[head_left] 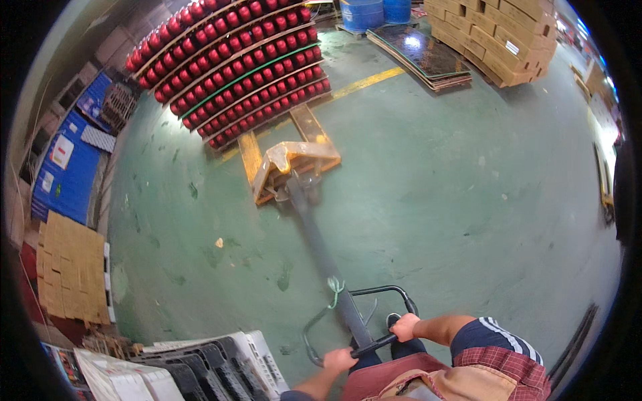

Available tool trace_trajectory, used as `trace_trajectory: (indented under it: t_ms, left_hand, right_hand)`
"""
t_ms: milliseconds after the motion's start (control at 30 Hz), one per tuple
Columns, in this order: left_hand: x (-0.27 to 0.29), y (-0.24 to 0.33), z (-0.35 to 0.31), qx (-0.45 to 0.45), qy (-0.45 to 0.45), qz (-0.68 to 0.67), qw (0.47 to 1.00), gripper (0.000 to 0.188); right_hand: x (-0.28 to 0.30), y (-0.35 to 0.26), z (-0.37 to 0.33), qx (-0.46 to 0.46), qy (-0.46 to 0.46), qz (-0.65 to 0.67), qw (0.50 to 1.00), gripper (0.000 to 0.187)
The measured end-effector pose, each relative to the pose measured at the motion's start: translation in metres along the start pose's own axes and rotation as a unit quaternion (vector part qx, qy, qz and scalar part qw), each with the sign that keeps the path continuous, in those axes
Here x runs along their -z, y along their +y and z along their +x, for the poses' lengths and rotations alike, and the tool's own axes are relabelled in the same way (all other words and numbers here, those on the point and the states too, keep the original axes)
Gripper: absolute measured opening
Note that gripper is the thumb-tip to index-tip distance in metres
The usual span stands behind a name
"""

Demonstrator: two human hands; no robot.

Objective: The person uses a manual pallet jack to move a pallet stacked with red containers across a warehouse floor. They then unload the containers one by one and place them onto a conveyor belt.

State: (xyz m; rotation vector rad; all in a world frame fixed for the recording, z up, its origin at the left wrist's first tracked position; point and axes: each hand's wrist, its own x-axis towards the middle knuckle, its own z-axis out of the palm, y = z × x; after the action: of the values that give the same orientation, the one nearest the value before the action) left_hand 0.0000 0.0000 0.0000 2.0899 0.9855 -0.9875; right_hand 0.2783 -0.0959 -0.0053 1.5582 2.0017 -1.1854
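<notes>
My left hand (340, 361) and my right hand (404, 327) are both closed around the black loop handle (376, 290) of a pallet jack. Its long grey shaft (321, 247) slants up and left to the yellow fork base (294, 155). A pale green cord (335, 287) is tied round the shaft near the handle. Beyond the base, the forks reach under a tall stack of red round items (234, 67), layered between thin boards. The fork tips are hidden beneath that load.
Stacked cartons (498, 37) and flat dark boards (421, 57) stand at the far right, near blue drums (362, 15). On the left are a blue-covered stack (70, 167) and brown cartons (70, 267). Black and white panels (214, 367) lean at lower left. A yellow line (368, 82) crosses the green floor.
</notes>
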Motion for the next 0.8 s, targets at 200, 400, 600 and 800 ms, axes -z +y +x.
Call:
trace_trajectory:
  t_ms: [200, 400, 600, 800]
  left_hand:
    - [0.064, 0.016, -0.066, 0.032, 0.034, -0.005, 0.999, 0.047]
    - [0.180, 0.045, -0.137, 0.064, 0.086, 0.017, 0.994, 0.049]
    - [0.239, 0.104, -0.139, 0.120, 0.118, -0.091, 0.982, 0.041]
    - [0.255, 0.196, -0.101, 0.105, 0.131, -0.212, 0.963, 0.032]
  right_hand:
    - [0.061, -0.025, -0.044, 0.033, 0.024, 0.017, 0.999, 0.029]
    - [0.183, -0.030, -0.115, 0.099, 0.126, 0.040, 0.986, 0.031]
    - [0.275, 0.028, -0.176, 0.103, 0.084, 0.058, 0.989, 0.025]
    - [0.313, 0.132, -0.211, 0.139, 0.076, 0.009, 0.987, 0.028]
